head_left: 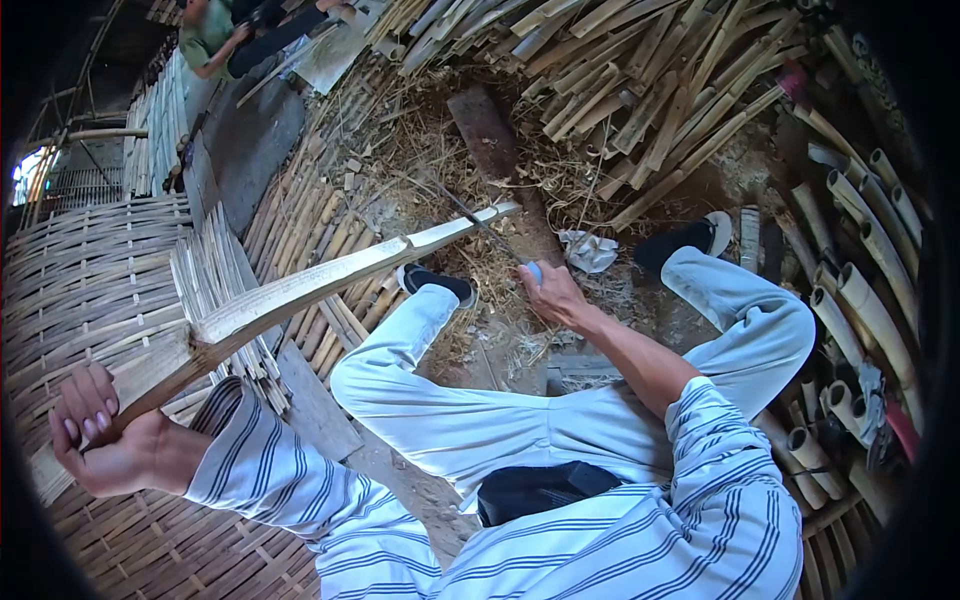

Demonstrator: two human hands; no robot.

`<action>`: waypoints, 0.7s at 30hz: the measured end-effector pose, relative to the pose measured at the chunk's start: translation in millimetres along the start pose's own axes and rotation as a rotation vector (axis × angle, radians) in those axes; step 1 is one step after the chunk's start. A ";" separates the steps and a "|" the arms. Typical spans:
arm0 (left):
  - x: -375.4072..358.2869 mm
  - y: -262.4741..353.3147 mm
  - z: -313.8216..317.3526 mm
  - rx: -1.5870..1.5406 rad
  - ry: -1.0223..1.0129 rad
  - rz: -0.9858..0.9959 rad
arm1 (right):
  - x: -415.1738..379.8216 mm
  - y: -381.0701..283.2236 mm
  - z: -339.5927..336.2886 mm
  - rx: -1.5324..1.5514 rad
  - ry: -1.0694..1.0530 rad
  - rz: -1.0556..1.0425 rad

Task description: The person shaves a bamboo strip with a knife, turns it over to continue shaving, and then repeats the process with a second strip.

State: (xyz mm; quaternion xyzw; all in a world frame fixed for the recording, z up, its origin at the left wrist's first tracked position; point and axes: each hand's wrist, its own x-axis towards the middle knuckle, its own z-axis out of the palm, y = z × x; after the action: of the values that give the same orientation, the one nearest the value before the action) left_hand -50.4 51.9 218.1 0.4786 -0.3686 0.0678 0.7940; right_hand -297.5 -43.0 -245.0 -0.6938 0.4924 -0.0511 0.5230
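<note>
A long split bamboo piece point(300, 280) runs from the lower left up toward the middle, its pale cut face showing. My left hand point(110, 430) grips its near end, fingers wrapped round it. In my right hand point(555, 295) is a knife point(492, 236) with a light blue handle end and a long thin dark blade. The blade crosses the bamboo close to its far tip. Under that tip lies a dark wooden plank point(490, 130), with shavings point(420, 140) spread around it.
Split bamboo strips point(640, 80) are heaped at the upper right, and cut bamboo poles point(860, 280) stand at the right. Woven bamboo matting point(90, 290) covers the left side. A crumpled plastic wrapper point(588, 251) lies between my feet. Another person point(215, 45) is at the upper left.
</note>
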 end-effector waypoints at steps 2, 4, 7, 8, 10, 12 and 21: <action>3.5 -0.8 -3.3 -0.046 -0.039 -0.030 | -2.3 -12.4 -4.4 0.045 0.019 -0.007; 7.0 -2.4 -5.5 -0.059 -0.065 -0.025 | -10.6 -35.5 -14.3 0.084 0.028 -0.073; 17.6 0.1 -18.7 -0.083 -0.139 -0.031 | -23.7 -55.3 -15.9 0.081 -0.011 -0.234; 14.0 -0.2 -16.5 -0.060 -0.127 -0.036 | -22.4 -47.3 -12.0 0.082 -0.038 -0.110; 9.2 2.9 -10.6 -0.027 -0.111 -0.028 | -10.0 -22.4 -6.2 0.089 -0.076 0.123; 7.9 4.5 -8.1 -0.006 -0.118 -0.003 | 8.3 3.9 -1.1 0.056 0.002 0.099; 11.5 4.3 -8.9 -0.010 -0.216 -0.065 | 8.6 13.1 1.8 -0.007 -0.020 0.034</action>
State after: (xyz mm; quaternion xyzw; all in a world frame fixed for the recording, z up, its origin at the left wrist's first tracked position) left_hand -39.6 58.5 226.2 0.4907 -0.4366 -0.0116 0.7539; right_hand -300.3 -47.8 -259.8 -0.6878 0.4989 -0.0337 0.5262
